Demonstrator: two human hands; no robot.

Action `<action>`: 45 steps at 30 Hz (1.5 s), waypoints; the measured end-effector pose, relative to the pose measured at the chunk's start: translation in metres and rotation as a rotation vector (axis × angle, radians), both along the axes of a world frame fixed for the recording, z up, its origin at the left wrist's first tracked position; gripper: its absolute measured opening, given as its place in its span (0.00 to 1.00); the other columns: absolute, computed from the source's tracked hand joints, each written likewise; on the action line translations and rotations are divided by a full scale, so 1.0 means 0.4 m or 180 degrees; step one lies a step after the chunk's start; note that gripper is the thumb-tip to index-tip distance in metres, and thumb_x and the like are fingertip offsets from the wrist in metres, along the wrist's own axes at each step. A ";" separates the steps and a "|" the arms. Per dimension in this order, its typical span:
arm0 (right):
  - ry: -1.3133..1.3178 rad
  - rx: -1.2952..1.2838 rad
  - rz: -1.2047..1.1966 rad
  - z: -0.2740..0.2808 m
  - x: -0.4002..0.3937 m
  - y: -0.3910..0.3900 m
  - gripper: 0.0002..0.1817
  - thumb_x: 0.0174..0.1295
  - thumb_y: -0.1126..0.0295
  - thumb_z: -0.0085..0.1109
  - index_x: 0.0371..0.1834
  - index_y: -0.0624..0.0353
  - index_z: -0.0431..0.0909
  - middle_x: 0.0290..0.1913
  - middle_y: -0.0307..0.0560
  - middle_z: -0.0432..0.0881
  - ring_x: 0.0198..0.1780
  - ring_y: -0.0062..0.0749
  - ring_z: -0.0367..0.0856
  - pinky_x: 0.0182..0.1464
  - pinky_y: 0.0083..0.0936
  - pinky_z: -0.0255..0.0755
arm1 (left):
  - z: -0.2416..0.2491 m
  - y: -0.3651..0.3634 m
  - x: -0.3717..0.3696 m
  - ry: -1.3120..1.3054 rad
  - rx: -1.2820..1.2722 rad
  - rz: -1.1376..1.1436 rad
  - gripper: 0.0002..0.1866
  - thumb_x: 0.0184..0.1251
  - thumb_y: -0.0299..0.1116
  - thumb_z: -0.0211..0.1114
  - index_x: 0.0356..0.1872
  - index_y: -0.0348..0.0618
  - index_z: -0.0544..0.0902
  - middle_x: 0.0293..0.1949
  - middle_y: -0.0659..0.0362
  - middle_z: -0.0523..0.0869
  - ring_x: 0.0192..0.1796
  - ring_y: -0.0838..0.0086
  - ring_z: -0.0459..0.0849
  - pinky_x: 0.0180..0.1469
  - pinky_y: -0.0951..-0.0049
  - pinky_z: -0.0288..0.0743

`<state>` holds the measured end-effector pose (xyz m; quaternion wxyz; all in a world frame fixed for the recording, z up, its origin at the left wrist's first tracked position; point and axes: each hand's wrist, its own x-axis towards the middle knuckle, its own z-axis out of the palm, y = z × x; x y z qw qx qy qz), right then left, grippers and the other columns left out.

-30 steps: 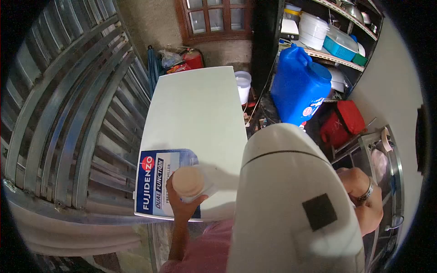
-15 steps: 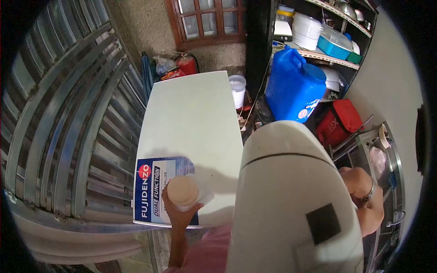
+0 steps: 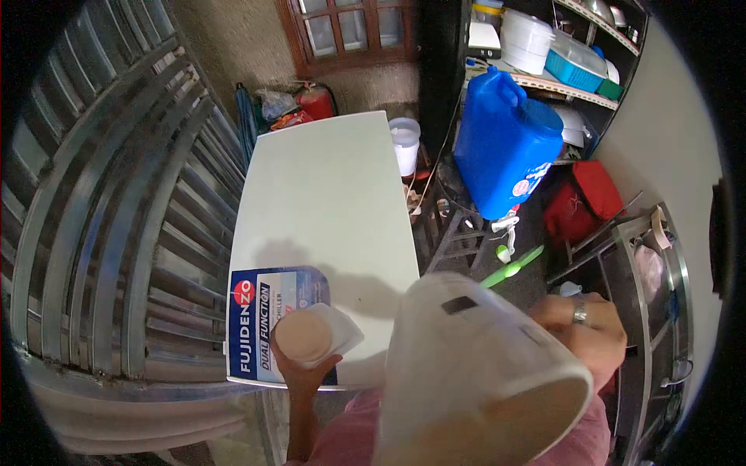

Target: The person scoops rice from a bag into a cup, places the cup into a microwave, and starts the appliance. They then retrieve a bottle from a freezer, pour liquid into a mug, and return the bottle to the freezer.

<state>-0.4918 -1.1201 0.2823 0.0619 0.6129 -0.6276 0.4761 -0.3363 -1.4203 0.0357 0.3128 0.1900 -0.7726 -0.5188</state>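
Note:
My left hand [image 3: 301, 377] is closed around a translucent plastic cup [image 3: 342, 332] with a beige, milky-looking drink [image 3: 303, 335] near its top. The cup is over the white freezer lid [image 3: 322, 186], above its blue FUJIDENZO label [image 3: 247, 322]. Close to the camera, a white pitcher [image 3: 458, 357] is tilted, its wide mouth facing the lower right. Beige colour shows inside that mouth. Wearing a ring, my right hand [image 3: 587, 334] grips the pitcher from its right side; the handle is hidden.
A large blue jerrycan [image 3: 497, 147] stands beyond the freezer. Metal bars [image 3: 116, 225] run along the left. Shelves at the back right hold white tubs [image 3: 524, 48] and a blue basket [image 3: 575, 75]. A red bag [image 3: 587, 198] and a metal rack [image 3: 649, 256] are at the right.
The pitcher has tipped and come lower, so its mouth and beige inside now show. My right hand has moved left and up. The cup in my left hand has shifted slightly left.

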 end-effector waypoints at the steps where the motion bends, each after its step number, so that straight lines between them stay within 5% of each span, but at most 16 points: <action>1: -0.0172 0.0090 0.0182 -0.028 -0.021 0.004 0.19 0.51 0.59 0.71 0.23 0.61 0.72 0.24 0.56 0.77 0.20 0.38 0.78 0.16 0.26 0.67 | -0.004 0.002 0.005 -0.0026 0.0057 0.0003 0.58 0.26 0.33 0.86 0.65 0.38 0.60 0.58 0.50 0.71 0.59 0.60 0.73 0.62 0.61 0.71; 5: -0.1137 0.0500 -0.0384 -0.082 -0.037 0.013 0.14 0.53 0.64 0.71 0.27 0.59 0.75 0.21 0.46 0.74 0.21 0.39 0.77 0.25 0.30 0.68 | -0.009 0.001 0.010 -0.0114 0.0261 0.0010 0.58 0.26 0.32 0.86 0.65 0.38 0.60 0.58 0.50 0.72 0.59 0.60 0.73 0.62 0.61 0.71; 11: -0.2979 0.0330 -0.0933 -0.328 -0.196 -0.023 0.12 0.68 0.66 0.52 0.33 0.65 0.76 0.26 0.40 0.80 0.27 0.19 0.79 0.31 0.20 0.73 | -0.001 0.023 0.023 -0.0096 0.0823 0.0103 0.56 0.28 0.30 0.86 0.65 0.38 0.60 0.57 0.51 0.73 0.59 0.60 0.74 0.61 0.62 0.72; 19: -0.3017 -0.0372 -0.2130 -0.937 -0.690 -0.116 0.18 0.71 0.56 0.49 0.41 0.63 0.75 0.29 0.38 0.77 0.30 0.19 0.77 0.31 0.17 0.72 | -0.034 -0.015 0.087 -0.1237 0.0028 0.0064 0.54 0.29 0.24 0.83 0.65 0.38 0.62 0.57 0.52 0.73 0.59 0.63 0.73 0.60 0.61 0.72; 23: -0.2583 -0.0694 -0.2550 -1.173 -0.925 -0.135 0.16 0.71 0.58 0.49 0.38 0.61 0.76 0.24 0.35 0.73 0.26 0.17 0.71 0.26 0.19 0.65 | -0.029 -0.007 0.102 -0.1687 0.0681 0.0269 0.53 0.30 0.23 0.83 0.65 0.39 0.62 0.57 0.52 0.74 0.58 0.63 0.73 0.60 0.61 0.72; 25: -0.2694 -0.0479 -0.2814 -1.239 -0.999 -0.135 0.16 0.70 0.62 0.47 0.41 0.66 0.75 0.24 0.42 0.76 0.27 0.26 0.76 0.28 0.25 0.70 | -0.028 -0.004 0.100 -0.1611 0.0738 0.0269 0.53 0.30 0.24 0.83 0.65 0.39 0.62 0.57 0.53 0.74 0.58 0.63 0.74 0.60 0.61 0.72; 29: -0.2226 -0.0333 -0.2905 -1.274 -1.067 -0.144 0.16 0.68 0.64 0.48 0.44 0.70 0.74 0.23 0.47 0.75 0.25 0.30 0.78 0.23 0.28 0.73 | -0.020 -0.002 0.092 -0.1496 0.0765 0.0285 0.53 0.30 0.25 0.83 0.65 0.39 0.63 0.57 0.53 0.74 0.58 0.63 0.74 0.59 0.61 0.72; 35: -0.3750 -0.1165 -0.2759 -1.253 -1.095 -0.163 0.21 0.65 0.60 0.54 0.46 0.73 0.70 0.29 0.51 0.75 0.22 0.29 0.76 0.19 0.26 0.74 | -0.015 0.012 0.114 -0.1505 0.0804 0.0323 0.52 0.30 0.26 0.83 0.64 0.40 0.64 0.56 0.54 0.75 0.58 0.64 0.74 0.59 0.61 0.72; 38: -0.3909 -0.1472 -0.2842 -1.276 -1.091 -0.163 0.24 0.64 0.62 0.56 0.53 0.72 0.65 0.34 0.50 0.76 0.27 0.29 0.77 0.26 0.26 0.75 | -0.015 0.008 0.105 -0.1377 0.0763 0.0290 0.52 0.30 0.27 0.84 0.64 0.40 0.65 0.56 0.54 0.75 0.57 0.64 0.74 0.59 0.61 0.72; 40: -0.3364 -0.1411 -0.3755 -1.301 -1.098 -0.160 0.24 0.64 0.62 0.57 0.55 0.68 0.64 0.34 0.46 0.76 0.29 0.26 0.76 0.27 0.23 0.73 | -0.014 0.010 0.093 -0.1177 0.0728 0.0237 0.52 0.30 0.28 0.84 0.64 0.40 0.65 0.56 0.55 0.75 0.57 0.64 0.74 0.59 0.61 0.72; 42: -0.2992 -0.1893 -0.3790 -1.223 -1.012 -0.182 0.25 0.64 0.62 0.58 0.57 0.65 0.63 0.35 0.43 0.76 0.31 0.24 0.76 0.29 0.20 0.72 | -0.007 0.012 0.079 -0.0846 0.0639 0.0139 0.52 0.30 0.28 0.84 0.64 0.40 0.65 0.56 0.55 0.75 0.57 0.64 0.74 0.59 0.61 0.72; 45: -0.2809 -0.1503 -0.2190 -0.934 -0.699 -0.274 0.26 0.63 0.65 0.58 0.61 0.60 0.62 0.40 0.42 0.75 0.39 0.23 0.76 0.38 0.20 0.73 | -0.007 -0.001 0.058 -0.0558 -0.0004 -0.0042 0.51 0.30 0.31 0.84 0.64 0.41 0.66 0.57 0.55 0.75 0.58 0.63 0.74 0.60 0.60 0.71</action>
